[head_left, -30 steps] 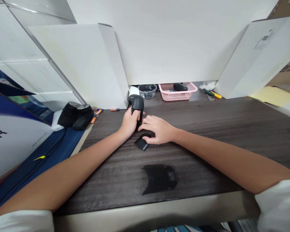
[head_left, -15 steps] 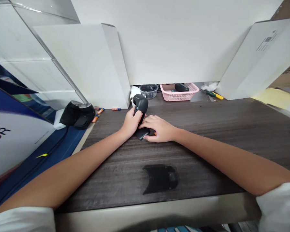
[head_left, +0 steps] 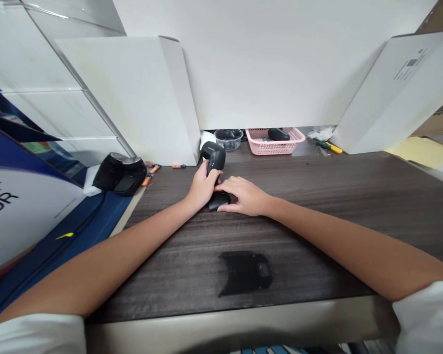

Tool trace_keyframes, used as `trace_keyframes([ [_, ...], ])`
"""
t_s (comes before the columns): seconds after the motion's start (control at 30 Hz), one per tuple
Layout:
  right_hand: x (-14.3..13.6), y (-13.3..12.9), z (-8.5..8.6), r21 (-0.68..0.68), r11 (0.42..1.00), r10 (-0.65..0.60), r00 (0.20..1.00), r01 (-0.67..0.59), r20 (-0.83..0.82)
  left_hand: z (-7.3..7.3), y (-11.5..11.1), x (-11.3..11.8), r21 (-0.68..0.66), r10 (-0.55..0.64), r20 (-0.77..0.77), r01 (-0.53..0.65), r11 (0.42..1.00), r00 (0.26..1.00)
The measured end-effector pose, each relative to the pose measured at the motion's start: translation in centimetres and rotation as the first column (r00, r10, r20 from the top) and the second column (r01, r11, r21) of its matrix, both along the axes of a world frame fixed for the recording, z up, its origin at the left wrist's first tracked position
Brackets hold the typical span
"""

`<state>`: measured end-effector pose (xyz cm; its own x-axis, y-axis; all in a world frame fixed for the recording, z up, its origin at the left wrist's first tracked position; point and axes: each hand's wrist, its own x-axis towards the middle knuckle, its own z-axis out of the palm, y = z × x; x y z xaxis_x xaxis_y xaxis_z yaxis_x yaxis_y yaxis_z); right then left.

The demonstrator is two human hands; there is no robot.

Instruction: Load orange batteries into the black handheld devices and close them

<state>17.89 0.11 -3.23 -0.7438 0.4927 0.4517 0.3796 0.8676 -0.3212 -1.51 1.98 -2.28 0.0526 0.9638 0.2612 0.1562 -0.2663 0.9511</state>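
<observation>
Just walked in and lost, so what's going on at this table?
A person's left hand grips a black handheld device, possibly a scanner. The right hand curls beside a dark part at the device's lower end; whether the two are joined is hidden. A flat black piece lies apart, near the front edge of the table. An orange battery lies beyond the left hand, and a pink basket stands at the back.

Black device, dark-brown streaked tabletop
Pink is seen on the latticed basket, orange and blue on the batteries, white on the sleeves.
</observation>
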Motion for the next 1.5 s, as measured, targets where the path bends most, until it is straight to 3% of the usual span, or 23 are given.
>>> trace_keyframes([
  [0.17,0.0,-0.1,0.1,0.048,0.999,-0.025,0.999,0.024,0.020,0.1,-0.1,0.0,0.075,0.030,-0.082,-0.024,0.997,0.996],
  [0.3,-0.1,-0.4,0.3,0.047,0.992,-0.125,0.989,0.121,0.076,-0.2,0.0,0.0,0.101,0.070,-0.085,-0.061,0.993,0.994],
  [0.53,-0.2,-0.3,-0.1,0.050,0.958,-0.284,0.958,0.282,0.036,-0.2,0.2,0.1,0.009,-0.026,0.060,0.026,1.000,0.998],
  [0.67,-0.1,-0.1,-0.1,0.012,0.920,-0.391,0.920,0.391,-0.016,-0.3,0.6,0.1,0.011,-0.023,0.117,0.021,1.000,0.993],
  [0.73,0.0,-0.1,0.0,-0.008,0.925,-0.381,0.924,0.381,-0.036,-0.5,0.8,0.1,-0.003,-0.010,0.133,0.010,1.000,0.991],
  [0.9,-0.1,-0.6,0.3,0.032,0.986,-0.162,0.987,0.161,0.021,-0.9,1.1,0.1,-0.029,-0.014,0.182,0.020,0.999,0.983],
  [0.97,-0.1,-0.6,0.4,0.035,0.990,-0.137,0.989,0.136,0.047,-0.9,1.1,0.1,-0.034,-0.019,0.175,0.025,0.999,0.984],
  [1.23,-0.3,-0.6,0.2,0.018,0.961,-0.277,0.960,0.276,0.049,-0.3,0.7,0.3,-0.063,-0.025,0.172,0.037,0.997,0.985],
  [1.5,-0.4,-0.6,0.1,0.042,0.943,-0.333,0.941,0.331,0.052,0.0,0.2,0.4,-0.075,-0.050,0.159,0.062,0.995,0.986],
])
